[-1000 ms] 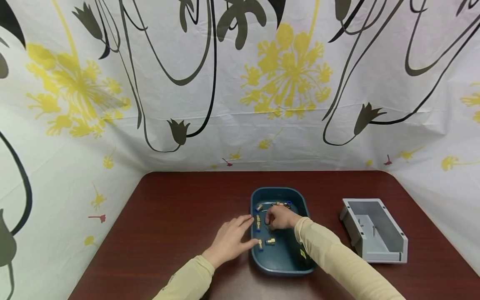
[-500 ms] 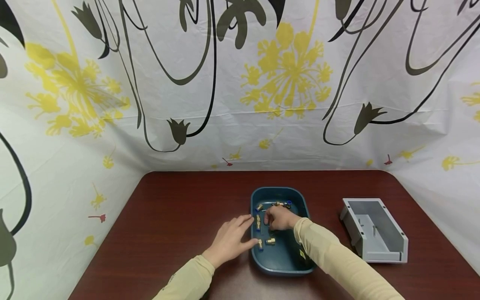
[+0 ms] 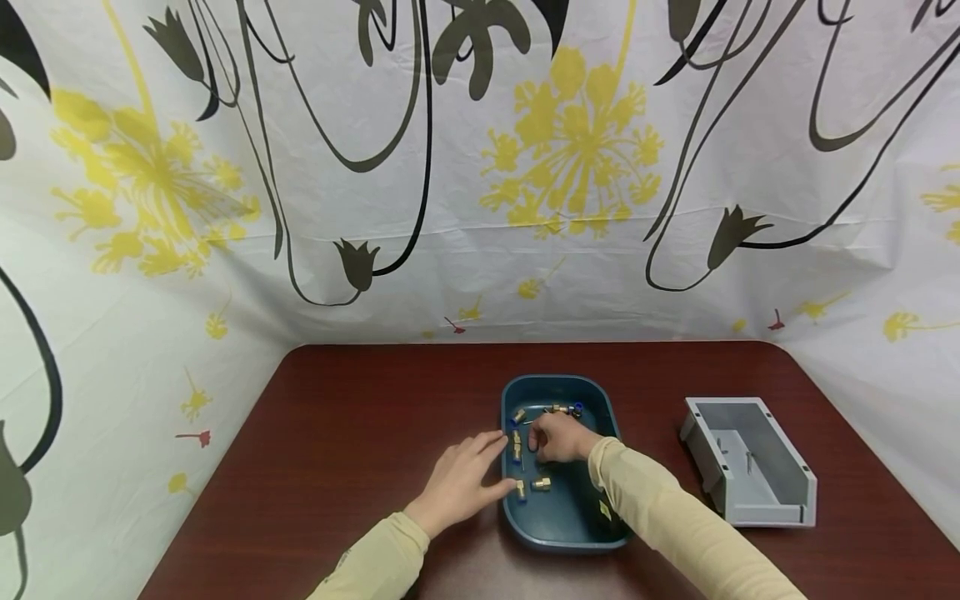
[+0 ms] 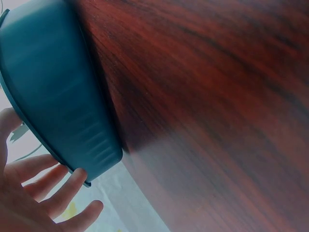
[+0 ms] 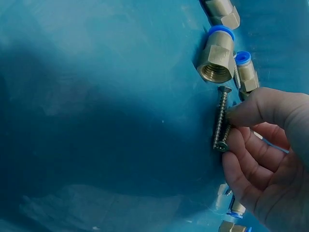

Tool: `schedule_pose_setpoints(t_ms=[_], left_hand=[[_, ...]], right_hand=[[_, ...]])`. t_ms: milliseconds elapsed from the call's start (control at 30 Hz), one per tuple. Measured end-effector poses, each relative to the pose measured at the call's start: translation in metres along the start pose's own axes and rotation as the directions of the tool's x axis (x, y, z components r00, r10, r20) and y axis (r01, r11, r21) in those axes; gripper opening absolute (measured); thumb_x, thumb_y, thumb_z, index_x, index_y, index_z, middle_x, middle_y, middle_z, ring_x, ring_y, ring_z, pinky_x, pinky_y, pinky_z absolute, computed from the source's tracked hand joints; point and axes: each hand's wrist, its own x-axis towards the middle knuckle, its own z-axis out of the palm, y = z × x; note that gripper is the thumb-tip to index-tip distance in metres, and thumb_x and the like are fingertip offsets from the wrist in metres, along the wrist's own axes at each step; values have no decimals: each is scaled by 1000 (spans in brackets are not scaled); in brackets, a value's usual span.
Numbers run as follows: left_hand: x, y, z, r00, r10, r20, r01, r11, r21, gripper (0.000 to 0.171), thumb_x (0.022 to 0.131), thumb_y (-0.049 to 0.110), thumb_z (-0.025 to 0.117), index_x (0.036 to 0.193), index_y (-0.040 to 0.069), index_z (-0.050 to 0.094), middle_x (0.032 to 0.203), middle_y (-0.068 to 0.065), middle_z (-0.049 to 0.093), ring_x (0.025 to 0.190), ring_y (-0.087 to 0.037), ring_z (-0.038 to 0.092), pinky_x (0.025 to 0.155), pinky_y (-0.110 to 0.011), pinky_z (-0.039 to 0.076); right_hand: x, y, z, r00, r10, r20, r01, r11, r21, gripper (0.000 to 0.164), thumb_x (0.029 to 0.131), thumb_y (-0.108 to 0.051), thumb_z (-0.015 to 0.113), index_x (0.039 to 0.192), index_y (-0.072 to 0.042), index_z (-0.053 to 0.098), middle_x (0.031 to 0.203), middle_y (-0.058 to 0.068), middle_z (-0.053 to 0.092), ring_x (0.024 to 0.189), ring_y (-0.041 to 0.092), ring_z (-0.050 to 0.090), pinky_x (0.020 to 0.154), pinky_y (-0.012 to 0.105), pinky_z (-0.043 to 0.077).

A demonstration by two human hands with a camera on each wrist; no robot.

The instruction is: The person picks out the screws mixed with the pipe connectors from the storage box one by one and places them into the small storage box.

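Observation:
A dark blue-green tray (image 3: 562, 546) stands on the table, holding brass fittings with blue collars and some screws. My left hand (image 3: 459, 482) lies at its left rim with fingers spread; in the left wrist view fingertips (image 4: 78, 175) touch the rim. Inside the tray works my right hand (image 3: 562, 435). Seen from the right wrist, its thumb and fingers pinch a screw (image 5: 222, 146), most of whose shank they hide. Close alongside, pointing the opposite way, is another screw (image 5: 220, 108). Just beyond these lies a brass fitting (image 5: 216, 57), its threaded opening showing.
To the right of the tray stands a grey open box (image 3: 750, 467) with a few thin pieces inside. A single fitting (image 3: 541, 483) lies in the tray nearer me. Behind the reddish-brown table (image 3: 375, 400) hangs a flower-patterned cloth (image 3: 465, 192).
The right hand has shifted very slightly left within the tray over the last second. My left hand keeps its place at the rim.

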Motion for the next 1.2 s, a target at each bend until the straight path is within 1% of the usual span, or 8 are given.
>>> schedule_pose_setpoints(t_ms=[233,467,600,767,900,1033,1200], left_hand=[[0,0,-1,1000,-4,-3,4,1000,-1,60,83,49,53,128,9,47,128,-3,44,108,-20,47,82,-42,41],[0,1,-2,1000,-3,-7,3,1000,0,60,83,48,53,128,9,47,128,-3,44,108,-20,47,82,-41,41],[0,1,-2,1000,-3,-6,3,1000,-4,60,83,48,53,128,9,47,128,-3,44,108,-20,47,83,-41,41],[0,1,-2,1000,-13,4,13,1000,-10,61,83,48,53,129,9,47,128,-3,43,109,-20,47,83,-41,40],[0,2,-1,1000,-15,8,15,1000,-8,60,83,48,54,128,9,47,128,-3,44,108,-20,46,83,-41,40],[0,2,-2,1000,-13,5,13,1000,-6,60,83,48,54,128,9,48,128,-4,44,108,-20,47,82,-41,41],[0,3,-2,1000,-18,8,18,1000,-3,60,82,48,54,128,9,48,128,-4,44,108,-20,47,82,-41,41]], right_hand=[[1,1,-6,999,-39,-28,38,999,-33,12,67,2,65,74,-6,60,62,-5,50,55,10,47,51,27,40],[1,3,-9,999,0,-35,0,1000,20,12,68,2,64,74,-7,59,62,-4,52,55,11,48,50,27,41],[0,3,-12,999,9,-48,-7,999,38,11,70,2,64,76,-6,60,63,-4,52,55,11,49,51,27,41],[1,4,-18,999,-17,-52,18,999,27,11,70,3,62,78,-5,61,64,-4,53,55,11,49,51,28,42],[0,5,-24,998,-46,-44,47,998,43,11,71,3,60,81,-3,61,65,-5,53,55,10,49,52,27,42],[-2,2,-34,996,-74,-44,77,996,52,10,73,2,58,82,-1,60,64,-4,52,53,10,47,51,27,41],[-3,-2,-46,992,-109,-56,110,994,26,9,75,2,57,83,-2,59,60,-4,51,49,9,43,49,26,38]])
